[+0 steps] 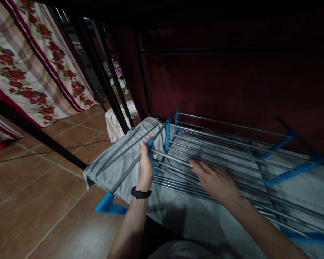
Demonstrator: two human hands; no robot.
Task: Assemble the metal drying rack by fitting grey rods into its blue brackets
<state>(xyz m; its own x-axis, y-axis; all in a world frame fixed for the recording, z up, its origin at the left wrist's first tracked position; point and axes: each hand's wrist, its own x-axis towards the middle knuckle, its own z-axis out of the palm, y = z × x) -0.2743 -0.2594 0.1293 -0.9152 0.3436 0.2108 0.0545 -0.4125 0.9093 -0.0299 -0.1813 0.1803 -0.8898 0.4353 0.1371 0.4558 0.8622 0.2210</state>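
A clothes drying rack with thin metal rods and blue plastic joints lies on a grey blanket. My left hand, with a black band on the wrist, is wrapped round the rack's side at a blue plastic joint, next to the grey side tube. At the near end of that tube is a blue plastic foot. My right hand lies palm down over the middle rods, fingers stretched out, fingertips at one rod. Whether its palm presses on the rods is hidden.
Black metal posts and a slanting black bar stand at the left. Behind the rack hangs a dark red cloth. A floral curtain, tiled floor with a dark cable, and a pale striped cloth are further left.
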